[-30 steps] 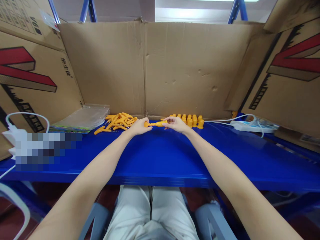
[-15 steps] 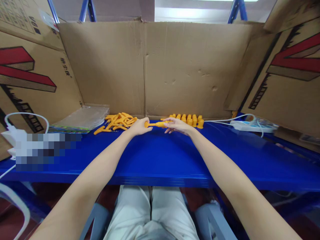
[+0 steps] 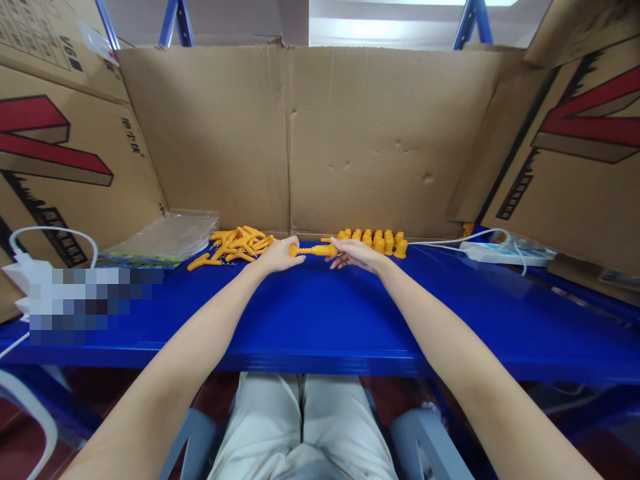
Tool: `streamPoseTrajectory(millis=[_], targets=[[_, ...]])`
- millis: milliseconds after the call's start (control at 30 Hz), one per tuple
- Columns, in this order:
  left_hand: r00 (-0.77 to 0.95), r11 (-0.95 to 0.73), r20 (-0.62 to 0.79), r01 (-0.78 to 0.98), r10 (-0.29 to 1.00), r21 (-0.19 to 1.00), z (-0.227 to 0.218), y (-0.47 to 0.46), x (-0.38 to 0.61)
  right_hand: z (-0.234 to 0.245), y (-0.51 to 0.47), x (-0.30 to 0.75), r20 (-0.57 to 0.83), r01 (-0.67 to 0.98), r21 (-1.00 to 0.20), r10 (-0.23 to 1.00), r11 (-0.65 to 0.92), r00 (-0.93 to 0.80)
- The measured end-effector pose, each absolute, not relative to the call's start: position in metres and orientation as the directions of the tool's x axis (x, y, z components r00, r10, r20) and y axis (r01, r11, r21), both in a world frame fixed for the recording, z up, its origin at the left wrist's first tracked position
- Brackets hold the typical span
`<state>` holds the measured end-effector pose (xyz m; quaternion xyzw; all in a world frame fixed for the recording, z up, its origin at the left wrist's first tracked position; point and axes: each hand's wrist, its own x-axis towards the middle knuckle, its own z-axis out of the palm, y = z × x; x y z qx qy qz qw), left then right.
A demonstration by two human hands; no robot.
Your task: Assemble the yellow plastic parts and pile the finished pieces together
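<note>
My left hand (image 3: 279, 255) is closed on the ribbed left end of a slim orange plastic part (image 3: 314, 250), held just above the blue table (image 3: 320, 313). My right hand (image 3: 355, 253) has its fingers stretched out over the part's thicker right end, touching it from above. A loose pile of orange ribbed rods (image 3: 235, 245) lies just left of my left hand. A row of small orange caps (image 3: 377, 241) stands upright behind my right hand, against the cardboard wall (image 3: 360, 140).
A stack of clear plastic bags (image 3: 165, 237) lies at the back left. A white power strip (image 3: 505, 252) with cables sits at the right. A white charger with a looped cable (image 3: 30, 270) is at the far left. Cardboard boxes wall in both sides.
My right hand's fingers have loosened from a pinch on the part's right end and now lie stretched out over it. The left hand has kept its hold and place.
</note>
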<state>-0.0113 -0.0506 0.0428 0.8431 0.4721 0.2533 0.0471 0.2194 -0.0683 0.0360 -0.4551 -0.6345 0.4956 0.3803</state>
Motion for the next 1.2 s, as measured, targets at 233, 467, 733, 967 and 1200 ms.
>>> streamPoseTrajectory(millis=[233, 467, 733, 967, 1200], targets=[[0.419, -0.54, 0.374, 0.777, 0.827, 0.324, 0.045, -0.053, -0.011, 0.042, -0.068, 0.226, -0.002, 0.093, -0.995, 0.967, 0.022, -0.254], [0.407, -0.526, 0.368, 0.788, 0.836, 0.32, 0.045, -0.054, -0.011, 0.037, -0.064, 0.227, 0.029, 0.104, -0.992, 0.94, 0.068, -0.339], [0.423, -0.536, 0.365, 0.786, 0.829, 0.307, 0.041, -0.047, -0.015, 0.035, -0.061, 0.221, 0.056, 0.013, -0.998, 0.96, 0.061, -0.274], [0.427, -0.579, 0.422, 0.734, 0.8, 0.355, 0.031, -0.034, -0.025, 0.032, -0.049, 0.221, 0.209, -0.042, -0.977, 0.978, 0.208, -0.024], [0.393, -0.489, 0.352, 0.838, 0.85, 0.244, 0.028, -0.026, -0.032, 0.019, -0.029, 0.218, 0.612, 0.58, -0.623, 0.789, 0.524, -0.055]])
